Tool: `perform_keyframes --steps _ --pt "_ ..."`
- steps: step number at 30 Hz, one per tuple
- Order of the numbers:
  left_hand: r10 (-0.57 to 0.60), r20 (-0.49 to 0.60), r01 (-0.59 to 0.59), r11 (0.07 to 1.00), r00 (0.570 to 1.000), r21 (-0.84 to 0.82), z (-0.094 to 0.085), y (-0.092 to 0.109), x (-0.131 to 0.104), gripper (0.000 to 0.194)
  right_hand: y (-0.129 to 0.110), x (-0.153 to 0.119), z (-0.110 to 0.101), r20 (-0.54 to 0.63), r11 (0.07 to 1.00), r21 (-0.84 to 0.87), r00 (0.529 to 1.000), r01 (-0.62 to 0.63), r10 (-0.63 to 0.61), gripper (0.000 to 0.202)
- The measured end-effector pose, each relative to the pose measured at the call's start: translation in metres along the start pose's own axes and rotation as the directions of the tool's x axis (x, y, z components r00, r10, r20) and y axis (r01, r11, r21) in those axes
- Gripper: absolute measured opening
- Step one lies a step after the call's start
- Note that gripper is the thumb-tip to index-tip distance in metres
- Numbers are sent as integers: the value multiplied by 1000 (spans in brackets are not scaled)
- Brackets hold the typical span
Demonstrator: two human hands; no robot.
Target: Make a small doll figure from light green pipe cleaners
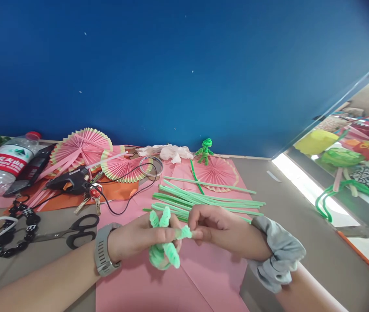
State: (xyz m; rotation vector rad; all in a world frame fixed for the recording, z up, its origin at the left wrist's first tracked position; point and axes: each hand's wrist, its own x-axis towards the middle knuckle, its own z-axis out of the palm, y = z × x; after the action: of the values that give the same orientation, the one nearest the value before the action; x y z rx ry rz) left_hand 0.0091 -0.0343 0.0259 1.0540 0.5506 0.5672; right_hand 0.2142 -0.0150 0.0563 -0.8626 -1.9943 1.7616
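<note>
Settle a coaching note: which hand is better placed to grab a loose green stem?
Probably the right hand: beside the stems, it pinches only one end of the mint piece the left hand holds.

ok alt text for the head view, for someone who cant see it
The left hand holds a fuzzy green piece while the right hand pinches one tip, above pink paper. Beyond lie green pipe cleaners and pink fans; at left, scissors, keys and a bottle.

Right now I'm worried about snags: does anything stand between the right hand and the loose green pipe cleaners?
Nothing visible stands between the right hand and the loose pipe cleaners, just beyond it. The black cord lies off to the left.
</note>
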Motion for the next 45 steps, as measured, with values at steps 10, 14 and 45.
perform_keyframes --steps 10,14,45 --pt "-296 187 197 887 937 418 -1 2 1 16 -5 -2 -1 120 843 -538 989 -13 91 8" --pt "-209 46 161 860 977 485 3 1 4 19 -8 -1 7 -88 783 -607 991 -134 101 11" --pt "-276 40 214 822 960 527 2 1 0 27 -6 1 0 3 826 -551 989 -120 145 12"
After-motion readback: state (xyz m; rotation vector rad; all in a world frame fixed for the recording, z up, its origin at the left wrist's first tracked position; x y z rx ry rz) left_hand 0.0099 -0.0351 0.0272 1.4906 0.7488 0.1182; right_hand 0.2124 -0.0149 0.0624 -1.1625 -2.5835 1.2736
